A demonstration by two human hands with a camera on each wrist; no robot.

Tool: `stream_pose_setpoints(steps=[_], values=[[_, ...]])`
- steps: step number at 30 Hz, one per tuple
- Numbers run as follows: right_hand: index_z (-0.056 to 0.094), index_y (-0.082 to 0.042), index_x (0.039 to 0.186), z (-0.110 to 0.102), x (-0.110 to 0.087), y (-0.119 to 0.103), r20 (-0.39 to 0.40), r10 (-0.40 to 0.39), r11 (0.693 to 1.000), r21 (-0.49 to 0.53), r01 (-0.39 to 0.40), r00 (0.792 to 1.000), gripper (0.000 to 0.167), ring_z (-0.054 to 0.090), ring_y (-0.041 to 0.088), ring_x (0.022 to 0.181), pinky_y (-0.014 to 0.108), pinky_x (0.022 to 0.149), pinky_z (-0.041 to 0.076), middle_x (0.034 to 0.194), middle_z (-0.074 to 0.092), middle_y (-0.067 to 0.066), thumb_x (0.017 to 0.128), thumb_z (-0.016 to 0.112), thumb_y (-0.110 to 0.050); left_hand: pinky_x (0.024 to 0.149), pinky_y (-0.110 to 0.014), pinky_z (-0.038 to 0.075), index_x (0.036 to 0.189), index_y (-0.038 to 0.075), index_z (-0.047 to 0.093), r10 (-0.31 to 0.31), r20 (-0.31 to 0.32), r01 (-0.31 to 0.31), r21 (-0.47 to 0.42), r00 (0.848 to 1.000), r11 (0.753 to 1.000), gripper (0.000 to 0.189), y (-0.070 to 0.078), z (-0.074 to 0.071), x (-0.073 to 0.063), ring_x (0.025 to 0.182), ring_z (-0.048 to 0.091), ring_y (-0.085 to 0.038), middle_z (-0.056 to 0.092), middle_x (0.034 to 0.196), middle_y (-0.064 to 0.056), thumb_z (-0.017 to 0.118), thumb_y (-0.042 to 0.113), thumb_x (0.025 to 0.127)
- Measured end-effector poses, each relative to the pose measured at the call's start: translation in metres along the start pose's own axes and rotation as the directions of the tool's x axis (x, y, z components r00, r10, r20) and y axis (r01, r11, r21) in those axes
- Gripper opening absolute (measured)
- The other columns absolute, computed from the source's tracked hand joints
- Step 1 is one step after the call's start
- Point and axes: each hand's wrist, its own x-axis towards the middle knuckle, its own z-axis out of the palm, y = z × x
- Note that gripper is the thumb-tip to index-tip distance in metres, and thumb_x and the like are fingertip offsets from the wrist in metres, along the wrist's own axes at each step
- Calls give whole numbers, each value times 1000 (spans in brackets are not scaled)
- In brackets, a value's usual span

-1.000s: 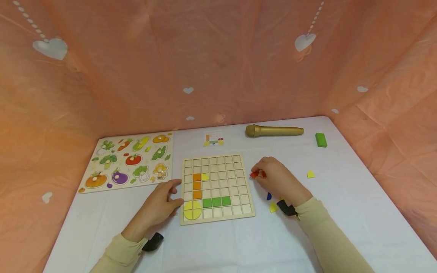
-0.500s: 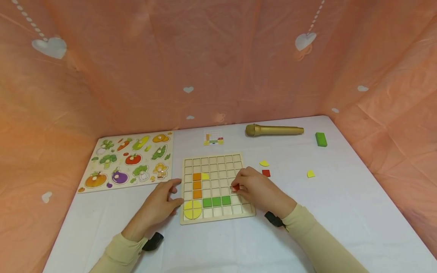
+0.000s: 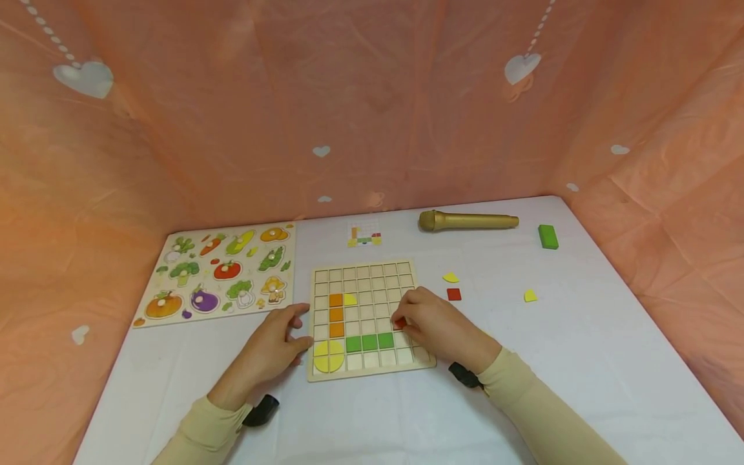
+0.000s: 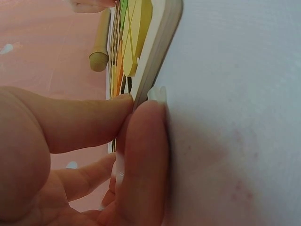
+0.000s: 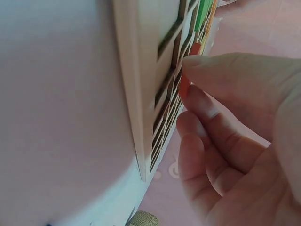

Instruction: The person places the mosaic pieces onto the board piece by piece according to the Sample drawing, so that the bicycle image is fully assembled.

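A wooden grid board (image 3: pixel 365 283) lies flat, with orange squares (image 3: pixel 336 314), green squares (image 3: pixel 369 342) and yellow rounded pieces (image 3: pixel 328 356) in its cells. At its left edge, my left hand (image 3: pixel 267 345) pinches the frame; the left wrist view has the thumb (image 4: pixel 94 120) at the rim and a finger low against its side. Over the board's right part, my right hand (image 3: pixel 438 326) pinches a red square tile (image 5: pixel 185 84) between thumb and finger. The tile is right at a cell up and to the right of the green row, and fingers partly hide it.
Right of the board lie another red square (image 3: pixel 454 294) and yellow quarter pieces (image 3: pixel 450 278). A small printed pattern card (image 3: pixel 364 233), a gold microphone (image 3: pixel 467 221) and a green block (image 3: pixel 548 236) stand farther back. A vegetable knob puzzle (image 3: pixel 215 274) lies at left.
My right hand has moved left from the loose pieces onto the board with one red tile, uncovering another red square and a yellow piece. My left hand stays at the board's edge.
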Motion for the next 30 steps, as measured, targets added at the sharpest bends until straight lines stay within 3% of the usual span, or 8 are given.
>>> stream_pose_setpoints(steps=[30], values=[[83,-15,109,1,0,1,18,38,999,7,-38,999,20,63,17,112,30,93,59,107,69,-4,93,81,-3,62,-27,56,159,6,49,9,3,-9,17,1000,1000,65,0,-1,0,70,61,-19,54,123,-15,76,9,100]])
